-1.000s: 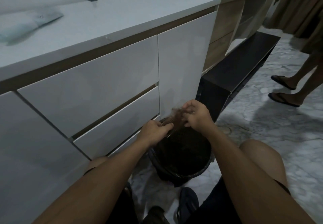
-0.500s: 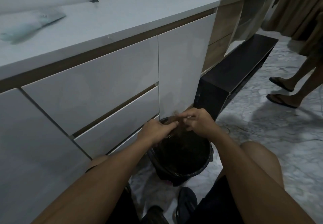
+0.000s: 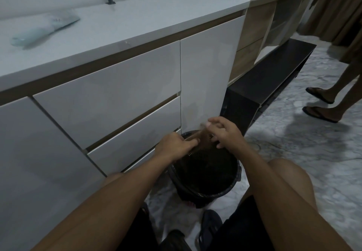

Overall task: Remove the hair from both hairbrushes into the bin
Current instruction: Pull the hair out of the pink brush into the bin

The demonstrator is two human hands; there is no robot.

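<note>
Over the black bin [image 3: 231, 187] on the floor, my left hand [image 3: 174, 145] grips a dark hairbrush [image 3: 195, 148], mostly hidden under the fingers. My right hand [image 3: 223, 131] is just right of it, fingertips pinching a blurred tuft of brown hair [image 3: 204, 137] that stretches up from the bristles. The bin's inside is dark and its contents cannot be made out. A second, pale blue hairbrush [image 3: 42, 30] lies on the white countertop [image 3: 137, 19] at the far left.
White cabinet drawers [image 3: 109, 93] stand right behind the bin. A low black bench [image 3: 270, 80] runs along the wall to the right. Another person's legs in sandals [image 3: 321, 103] stand on the marble floor at right. My knees flank the bin; a sandal [image 3: 209, 225] lies below it.
My right hand dipped to the brush and has now lifted again, drawing hair upward. The left hand has stayed over the bin with the brush.
</note>
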